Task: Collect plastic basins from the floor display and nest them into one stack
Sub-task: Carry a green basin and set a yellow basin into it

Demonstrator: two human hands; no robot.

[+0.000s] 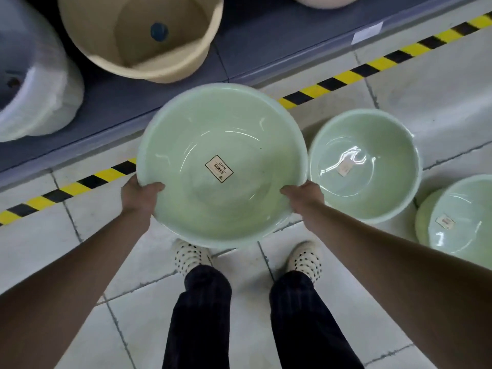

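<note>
Squarely between our two hands hangs a large basin [226,129], held above the tiled floor [439,97] and our shoes [190,255]. Our left hand [138,193] grips its near-left rim with the thumb curled over the lip onto the inner wall, and our right hand [306,195] clamps the near-right rim the same way. The basin is round, pale green and glossy, with sloping sides and a flat bottom bearing a small square label [219,169] reading "CHN SERIES". Just beyond our right hand a smaller green basin [386,182] rests on the floor. Farther right of that hand lies a third green basin [463,225]. Ahead of our left hand sits a beige tub [87,43].
</note>
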